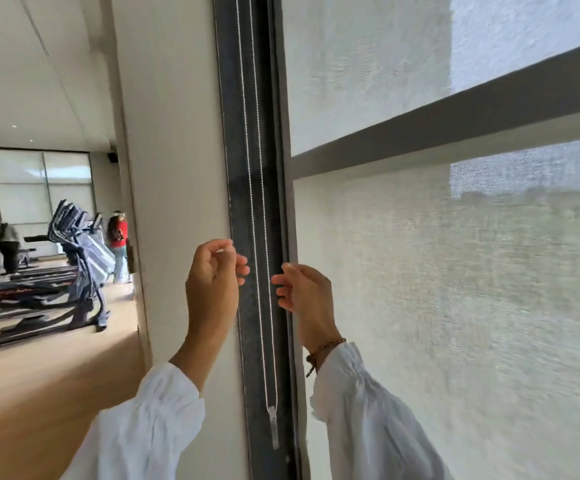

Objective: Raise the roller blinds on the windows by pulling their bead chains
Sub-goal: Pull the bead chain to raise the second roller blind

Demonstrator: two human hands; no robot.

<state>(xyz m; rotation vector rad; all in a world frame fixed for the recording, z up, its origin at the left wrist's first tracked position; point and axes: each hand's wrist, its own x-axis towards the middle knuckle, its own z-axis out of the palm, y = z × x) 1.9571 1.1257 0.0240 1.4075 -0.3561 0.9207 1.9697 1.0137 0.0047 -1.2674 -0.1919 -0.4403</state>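
Note:
A thin silver bead chain [254, 209] hangs as a loop down the dark window frame [236, 168], ending in a clear plastic weight [273, 426] near the bottom. The pale woven roller blind [437, 271] covers the window to the right, fully lowered in view. My left hand [214, 275] is raised just left of the chain with curled fingers holding nothing. My right hand [304, 291] is just right of it, fingers loosely bent toward the chain, not touching it. Both strands run free between the hands.
A white wall pillar [174, 168] stands left of the frame. Beyond it is a gym room with treadmills [74, 258] on a wooden floor, and two people [119, 244] standing far back near another blinded window.

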